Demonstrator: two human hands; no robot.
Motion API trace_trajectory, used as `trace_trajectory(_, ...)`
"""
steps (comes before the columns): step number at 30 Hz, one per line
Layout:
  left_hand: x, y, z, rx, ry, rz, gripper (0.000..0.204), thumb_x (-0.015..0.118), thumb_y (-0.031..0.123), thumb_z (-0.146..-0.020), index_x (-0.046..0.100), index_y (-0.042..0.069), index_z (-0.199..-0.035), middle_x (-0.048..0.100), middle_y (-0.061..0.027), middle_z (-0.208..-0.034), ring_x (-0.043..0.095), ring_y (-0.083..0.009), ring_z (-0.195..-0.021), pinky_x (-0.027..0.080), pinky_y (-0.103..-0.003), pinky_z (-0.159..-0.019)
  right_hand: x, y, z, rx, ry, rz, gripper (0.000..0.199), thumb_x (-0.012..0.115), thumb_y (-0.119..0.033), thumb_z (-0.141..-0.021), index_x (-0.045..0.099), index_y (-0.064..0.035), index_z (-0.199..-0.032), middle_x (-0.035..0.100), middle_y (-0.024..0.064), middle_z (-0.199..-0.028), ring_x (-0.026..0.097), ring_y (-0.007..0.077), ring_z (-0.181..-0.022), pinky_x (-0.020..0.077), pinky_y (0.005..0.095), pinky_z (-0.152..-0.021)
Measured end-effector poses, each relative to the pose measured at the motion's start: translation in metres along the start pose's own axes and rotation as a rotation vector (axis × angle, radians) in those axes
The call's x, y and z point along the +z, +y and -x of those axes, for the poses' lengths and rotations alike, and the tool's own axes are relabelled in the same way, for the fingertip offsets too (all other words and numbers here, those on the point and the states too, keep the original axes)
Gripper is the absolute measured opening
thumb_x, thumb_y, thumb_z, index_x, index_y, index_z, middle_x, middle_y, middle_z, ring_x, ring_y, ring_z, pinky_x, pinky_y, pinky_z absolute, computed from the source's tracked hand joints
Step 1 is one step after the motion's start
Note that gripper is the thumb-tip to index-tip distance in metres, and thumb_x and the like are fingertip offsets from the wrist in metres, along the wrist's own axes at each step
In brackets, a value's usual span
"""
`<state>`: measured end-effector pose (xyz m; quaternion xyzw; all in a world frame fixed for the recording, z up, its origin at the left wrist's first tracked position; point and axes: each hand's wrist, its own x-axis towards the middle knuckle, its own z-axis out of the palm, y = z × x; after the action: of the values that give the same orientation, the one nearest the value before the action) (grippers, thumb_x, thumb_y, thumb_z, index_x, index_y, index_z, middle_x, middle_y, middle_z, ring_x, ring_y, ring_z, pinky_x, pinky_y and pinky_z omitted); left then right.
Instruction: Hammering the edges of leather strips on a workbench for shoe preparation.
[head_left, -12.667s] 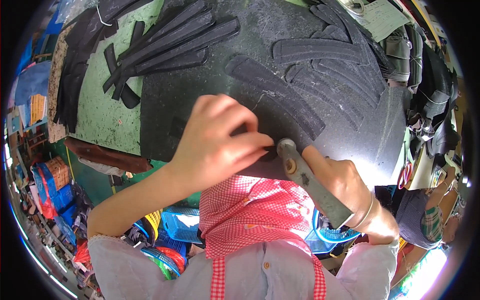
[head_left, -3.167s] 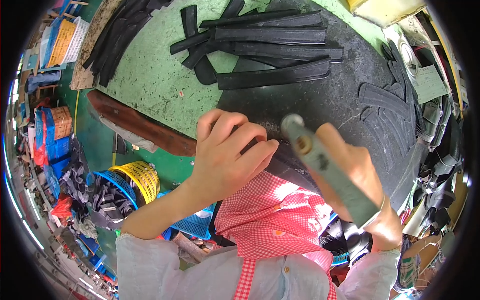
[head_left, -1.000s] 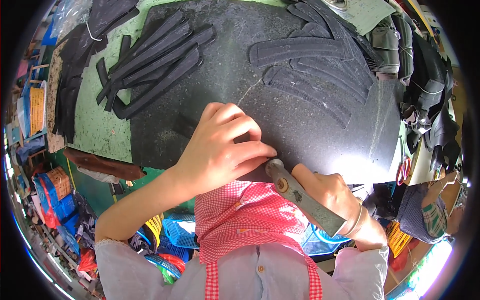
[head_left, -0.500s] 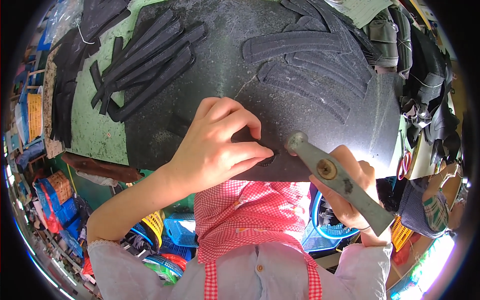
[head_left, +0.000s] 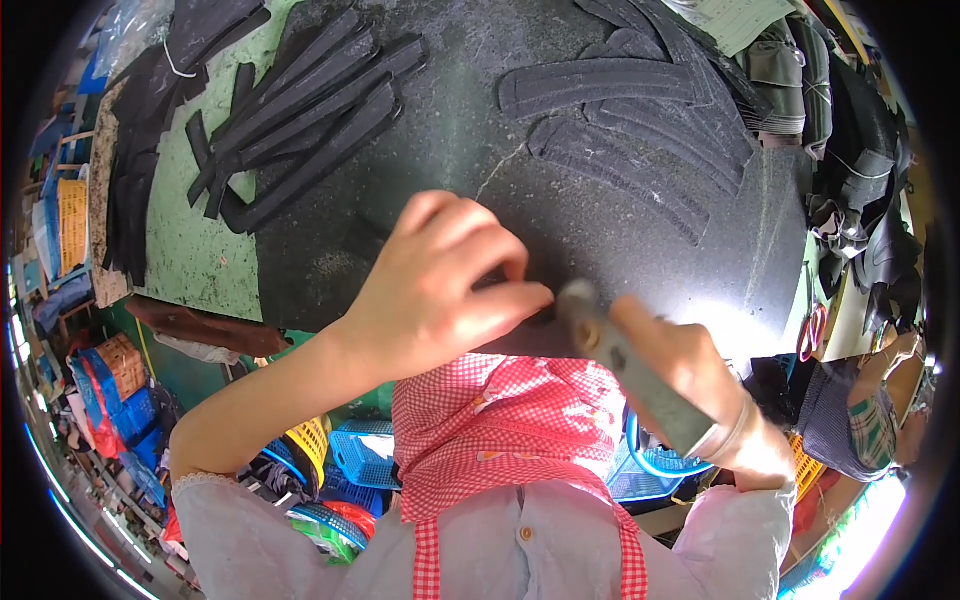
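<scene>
I have the left grip [head_left: 445,290] bent low over the near edge of the black mat [head_left: 640,268], fingers curled and thumb drawn in close beneath them. A dark piece [head_left: 541,318] shows just past the thumb tip; it blends with the mat, so I cannot tell whether I am pinching it or only pressing it down. My guess is that the fingers steady it near its border so a bit stays bare toward the right grip [head_left: 690,362]. That one is wrapped around the handle of a hammer [head_left: 650,387], most of it hidden behind the metal head. The round face sits just beside the left thumb; blur hides whether it touches the piece. Angling the head inward probably lets it meet the piece while sparing the thumb.

Beyond the left grip, straight black strips [head_left: 322,115] straddle the mat and the green tabletop [head_left: 205,240]. Beyond the right grip, curved black strips [head_left: 650,132] overlap in a separate group. I judge that the heaps lie apart to leave room around both grips. Off to the right grip's outer side, red-handled scissors [head_left: 816,328] lie seemingly clear of the hammer.
</scene>
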<state>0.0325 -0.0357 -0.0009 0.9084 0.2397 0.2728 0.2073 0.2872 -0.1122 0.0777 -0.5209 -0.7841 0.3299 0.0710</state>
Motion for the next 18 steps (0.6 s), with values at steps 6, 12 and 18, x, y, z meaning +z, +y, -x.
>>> trace_trajectory(6,-0.010,-0.003,0.011,0.101,0.016,-0.159,0.029,0.090,0.022,-0.068,0.081,0.023,-0.095,0.066,0.0039,-0.098,0.059,-0.0238,-0.099,0.046,-0.044,-0.088,-0.008,-0.003,-0.012,0.008,0.031,0.014,0.018,0.066,-0.010,-0.096,0.055,-0.0028,-0.109,0.066,0.0140,-0.073,0.072,0.0331,-0.066,0.0556,0.0442,-0.057)
trace_trajectory(12,-0.025,-0.021,0.015,0.022,0.005,-0.034,0.031,0.090,0.019,-0.064,0.081,0.021,-0.094,0.066,0.0038,-0.097,0.060,-0.0240,-0.101,0.047,-0.044,-0.086,-0.011,-0.015,-0.028,-0.063,-0.036,-0.003,0.018,0.064,-0.009,-0.097,0.052,-0.0015,-0.108,0.067,0.0150,-0.076,0.073,0.0350,-0.067,0.0562,0.0474,-0.057)
trace_trajectory(18,-0.033,-0.035,0.017,-0.057,-0.034,0.038,0.033,0.091,0.020,-0.063,0.081,0.022,-0.095,0.065,0.0036,-0.097,0.059,-0.0236,-0.098,0.045,-0.044,-0.089,-0.013,-0.020,-0.041,-0.058,-0.164,-0.114,0.020,0.063,-0.010,-0.098,0.051,-0.0009,-0.111,0.066,0.0174,-0.076,0.073,0.0364,-0.070,0.0556,0.0487,-0.057)
